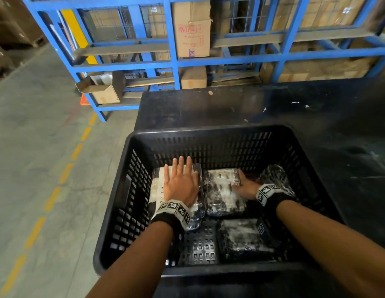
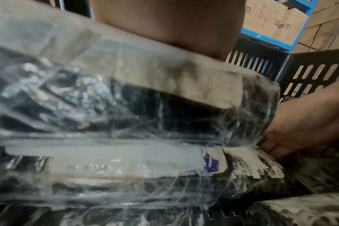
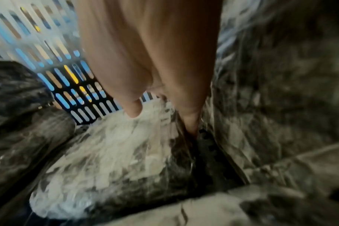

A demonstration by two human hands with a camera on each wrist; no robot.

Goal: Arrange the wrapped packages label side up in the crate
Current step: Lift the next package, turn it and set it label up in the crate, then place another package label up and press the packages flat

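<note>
I count four wrapped packages in the black crate [image 1: 208,134]. My left hand [image 1: 180,183] lies flat, fingers straight, on the far-left package [image 1: 159,190]. My right hand [image 1: 244,186] grips the right edge of the middle package [image 1: 221,190], thumb on top. The crate sits on a dark surface [image 1: 230,108].

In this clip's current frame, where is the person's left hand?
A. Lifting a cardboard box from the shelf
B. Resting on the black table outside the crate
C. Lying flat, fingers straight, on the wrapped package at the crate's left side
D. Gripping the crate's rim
C: the head view shows the left hand spread flat, fingers straight, on the left wrapped package inside the black crate, not on its rim.
</note>
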